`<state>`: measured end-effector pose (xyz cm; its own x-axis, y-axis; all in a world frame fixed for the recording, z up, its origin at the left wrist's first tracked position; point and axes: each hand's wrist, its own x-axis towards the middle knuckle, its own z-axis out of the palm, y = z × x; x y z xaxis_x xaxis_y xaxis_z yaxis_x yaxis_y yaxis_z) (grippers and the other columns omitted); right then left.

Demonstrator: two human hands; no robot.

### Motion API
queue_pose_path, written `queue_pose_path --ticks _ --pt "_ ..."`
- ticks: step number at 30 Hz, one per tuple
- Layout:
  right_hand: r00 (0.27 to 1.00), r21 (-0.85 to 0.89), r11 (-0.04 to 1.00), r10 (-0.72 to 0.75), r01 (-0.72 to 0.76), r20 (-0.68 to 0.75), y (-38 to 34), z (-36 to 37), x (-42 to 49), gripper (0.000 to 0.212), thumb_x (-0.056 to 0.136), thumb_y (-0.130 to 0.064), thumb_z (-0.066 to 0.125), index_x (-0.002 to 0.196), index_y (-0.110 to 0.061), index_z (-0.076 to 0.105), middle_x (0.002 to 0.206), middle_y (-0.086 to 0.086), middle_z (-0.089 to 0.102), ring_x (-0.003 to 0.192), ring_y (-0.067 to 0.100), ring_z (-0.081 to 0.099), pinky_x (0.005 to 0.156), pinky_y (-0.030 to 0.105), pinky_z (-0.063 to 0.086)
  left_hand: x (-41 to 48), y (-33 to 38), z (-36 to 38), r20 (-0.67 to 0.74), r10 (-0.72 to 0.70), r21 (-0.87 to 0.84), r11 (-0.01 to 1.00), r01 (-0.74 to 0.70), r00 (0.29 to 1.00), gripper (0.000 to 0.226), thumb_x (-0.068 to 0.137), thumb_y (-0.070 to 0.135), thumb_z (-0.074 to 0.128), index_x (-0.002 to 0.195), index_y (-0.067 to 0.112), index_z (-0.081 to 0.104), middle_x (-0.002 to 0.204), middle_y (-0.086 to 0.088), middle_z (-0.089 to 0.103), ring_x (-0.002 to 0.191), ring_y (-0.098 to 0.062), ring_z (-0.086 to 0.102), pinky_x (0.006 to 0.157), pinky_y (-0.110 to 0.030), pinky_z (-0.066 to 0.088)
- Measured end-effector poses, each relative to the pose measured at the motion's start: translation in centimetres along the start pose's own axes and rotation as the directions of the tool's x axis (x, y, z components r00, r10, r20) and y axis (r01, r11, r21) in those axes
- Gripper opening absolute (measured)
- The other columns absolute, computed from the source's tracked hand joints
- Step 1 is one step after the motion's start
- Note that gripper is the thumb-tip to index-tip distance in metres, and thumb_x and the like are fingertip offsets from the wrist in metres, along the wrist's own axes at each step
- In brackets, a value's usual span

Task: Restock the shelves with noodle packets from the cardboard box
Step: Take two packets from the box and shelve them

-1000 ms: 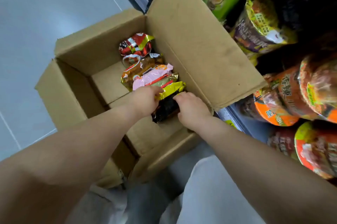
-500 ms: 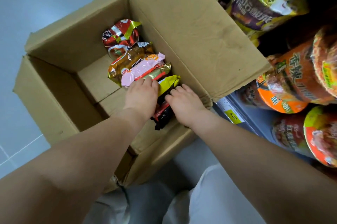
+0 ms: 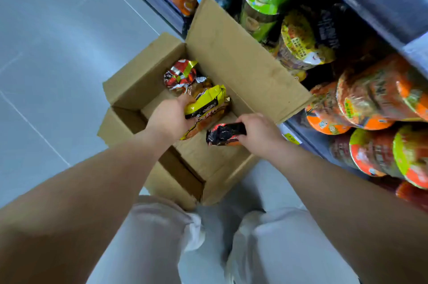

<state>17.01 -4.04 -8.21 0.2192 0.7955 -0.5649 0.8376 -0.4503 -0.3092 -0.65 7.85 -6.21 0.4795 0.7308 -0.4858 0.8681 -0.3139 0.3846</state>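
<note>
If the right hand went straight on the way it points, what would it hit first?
Likely the yellow packet in the left hand; the black packet the right hand holds would touch first. Depth unclear.

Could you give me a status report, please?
Left hand grips yellow noodle packet. Right hand grips black packet. Both over cardboard box. Upright flap between box and shelf.

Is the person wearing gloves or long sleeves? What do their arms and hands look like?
No gloves. The left hand and right hand are bare, with no rings, watch or bracelet showing. Both forearms are bare too, so no sleeves reach into view. Lower down you can see pale grey trousers.
</note>
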Motion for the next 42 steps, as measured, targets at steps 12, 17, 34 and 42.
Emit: queue_pose_path --ticks 12,17,34,42 --pt "0.946 0.166 0.959 0.26 -0.229 -0.196 -14.8 -26.3 -18.2 0.041 0.084 -0.037 0.062 0.119 -0.016 0.057 0.11 0.011 0.063 0.102 0.032 0.06 0.078 0.036 0.05 -16.9 8.9 -27.7 -0.203 -0.106 -0.165 0.984 0.073 0.973 0.041 0.082 0.027 0.067 0.121 0.021 0.059 0.108 -0.012 0.067 0.105 -0.033 0.058 0.084 -0.036 0.045" --pt "0.899 0.272 0.944 0.277 -0.189 -0.34 -17.9 -30.7 -25.2 0.037 0.083 -0.033 0.063 0.115 -0.014 0.059 0.107 0.013 0.065 0.1 0.034 0.06 0.077 0.037 0.049 -22.5 10.1 -33.0 -0.291 -0.071 -0.197 0.98 0.013 0.954 0.036 0.08 0.027 0.068 0.115 0.019 0.063 0.103 -0.012 0.068 0.099 -0.032 0.06 0.081 -0.035 0.047" --pt "0.824 0.044 0.997 -0.025 0.06 -0.566 -32.8 -35.1 -34.8 0.027 0.084 -0.028 0.059 0.107 -0.015 0.057 0.101 0.006 0.065 0.093 0.029 0.061 0.067 0.033 0.044 -36.9 2.4 -42.6 -0.482 -0.103 -0.296 0.954 -0.051 0.87 0.033 0.083 0.029 0.068 0.114 0.026 0.063 0.097 -0.006 0.068 0.092 -0.028 0.061 0.076 -0.034 0.049" --pt "0.759 -0.143 0.988 -0.136 0.057 -0.637 -48.6 -36.2 -28.4 0.025 0.082 -0.027 0.059 0.104 -0.016 0.058 0.093 0.006 0.063 0.094 0.029 0.056 0.076 0.037 0.043 -34.9 -10.3 -54.3 -0.527 -0.125 -0.304 0.952 -0.049 0.841 0.021 0.082 0.029 0.069 0.103 0.029 0.064 0.083 -0.004 0.064 0.078 -0.029 0.061 0.069 -0.035 0.05"
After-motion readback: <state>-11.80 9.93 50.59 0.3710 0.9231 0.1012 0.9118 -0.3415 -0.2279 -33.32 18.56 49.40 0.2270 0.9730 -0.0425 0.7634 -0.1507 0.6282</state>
